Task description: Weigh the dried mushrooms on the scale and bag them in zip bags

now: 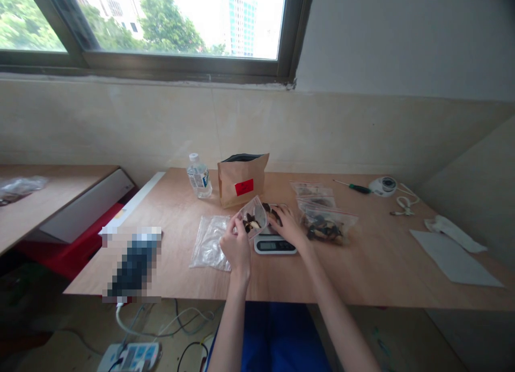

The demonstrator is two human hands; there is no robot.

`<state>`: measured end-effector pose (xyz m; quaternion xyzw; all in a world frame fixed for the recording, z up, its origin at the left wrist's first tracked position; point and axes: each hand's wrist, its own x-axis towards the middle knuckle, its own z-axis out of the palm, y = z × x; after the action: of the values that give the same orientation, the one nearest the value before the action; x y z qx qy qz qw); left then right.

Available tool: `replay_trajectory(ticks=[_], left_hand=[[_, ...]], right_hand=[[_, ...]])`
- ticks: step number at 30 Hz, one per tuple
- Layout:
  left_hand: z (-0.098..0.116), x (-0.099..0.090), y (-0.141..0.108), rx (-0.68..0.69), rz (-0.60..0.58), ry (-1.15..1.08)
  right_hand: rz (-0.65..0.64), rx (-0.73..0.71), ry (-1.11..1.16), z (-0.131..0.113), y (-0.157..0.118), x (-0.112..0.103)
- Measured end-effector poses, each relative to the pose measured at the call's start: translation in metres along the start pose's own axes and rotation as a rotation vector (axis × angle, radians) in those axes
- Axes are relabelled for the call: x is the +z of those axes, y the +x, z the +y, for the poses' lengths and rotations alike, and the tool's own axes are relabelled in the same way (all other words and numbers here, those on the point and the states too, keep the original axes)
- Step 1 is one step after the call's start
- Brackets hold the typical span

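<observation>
Head view: on the wooden tabletop [374,273], the white scale [276,247] is sitting display-side toward the person. The right hand [285,221] is curving over its far part, fingers apart; contact cannot be told. The left hand [236,247] is pinching a clear tub [256,206], tilted, at the scale's left. Dark pieces [250,222] are lying inside it; loose pieces [266,206] are showing between tub and right hand, the nearer one.
</observation>
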<state>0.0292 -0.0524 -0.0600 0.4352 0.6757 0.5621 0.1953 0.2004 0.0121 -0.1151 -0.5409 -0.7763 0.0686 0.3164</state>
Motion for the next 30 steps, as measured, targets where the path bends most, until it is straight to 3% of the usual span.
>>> replay_trajectory(ticks=[7,22,26,30], left_hand=[[0.000,-0.001,-0.002,-0.004,0.014,0.034],[0.001,0.001,-0.002,-0.036,-0.006,0.058],[0.002,0.001,-0.001,-0.031,-0.010,0.065],[0.002,0.003,-0.002,-0.031,-0.026,0.067]], right_hand=[[-0.012,0.010,0.036,-0.001,-0.002,-0.009],[0.202,0.191,0.109,0.014,-0.003,-0.004],[0.290,0.257,0.216,-0.004,0.004,-0.016],[0.316,0.277,0.532,-0.048,0.014,-0.038]])
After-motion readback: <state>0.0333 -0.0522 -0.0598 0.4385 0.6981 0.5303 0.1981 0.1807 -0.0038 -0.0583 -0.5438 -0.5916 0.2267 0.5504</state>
